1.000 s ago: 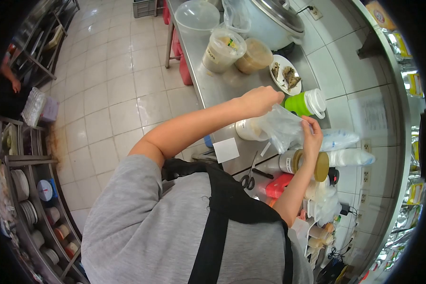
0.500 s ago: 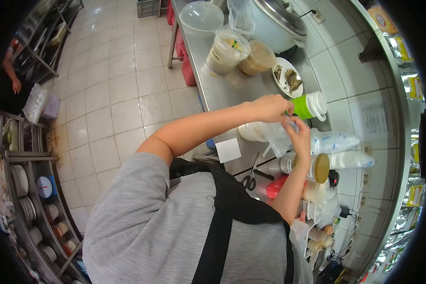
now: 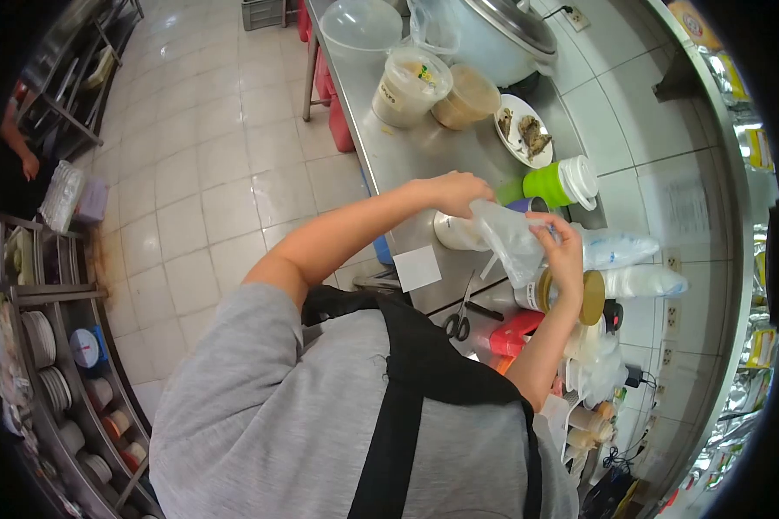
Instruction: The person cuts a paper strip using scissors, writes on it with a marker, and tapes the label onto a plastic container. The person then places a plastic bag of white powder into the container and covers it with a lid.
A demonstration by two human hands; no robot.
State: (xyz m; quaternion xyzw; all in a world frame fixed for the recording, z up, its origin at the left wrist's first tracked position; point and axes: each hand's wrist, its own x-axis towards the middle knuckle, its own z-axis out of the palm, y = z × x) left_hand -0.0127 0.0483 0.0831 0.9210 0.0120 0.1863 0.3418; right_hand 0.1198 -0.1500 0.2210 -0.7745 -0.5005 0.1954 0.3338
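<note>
A clear plastic bag (image 3: 512,244) is stretched between my two hands above the steel counter. My left hand (image 3: 460,192) pinches one edge of the bag, its fingertips partly hidden. On the opposite side, my right hand (image 3: 563,251) grips the bag between thumb and fingers. Under the bag stands a white tub (image 3: 459,232), partly covered by it. Just beyond my hands a bright green cup with a white lid (image 3: 561,184) lies tilted, and a dark purple cup (image 3: 528,205) shows beside it. Scissors (image 3: 459,322) and a white square card (image 3: 417,268) lie nearer my body.
Farther along the counter are lidded tubs (image 3: 412,86), a plate with food scraps (image 3: 524,130) and a large cooker (image 3: 515,35). Jars with a gold lid (image 3: 592,297) and bagged white cups (image 3: 645,281) line the wall. At far left, a person's hand (image 3: 30,166) shows near shelving.
My hands were close together at the bag's edge; now the left has moved left and the right slightly down, spreading the bag between them. The dark purple cup has come into sight.
</note>
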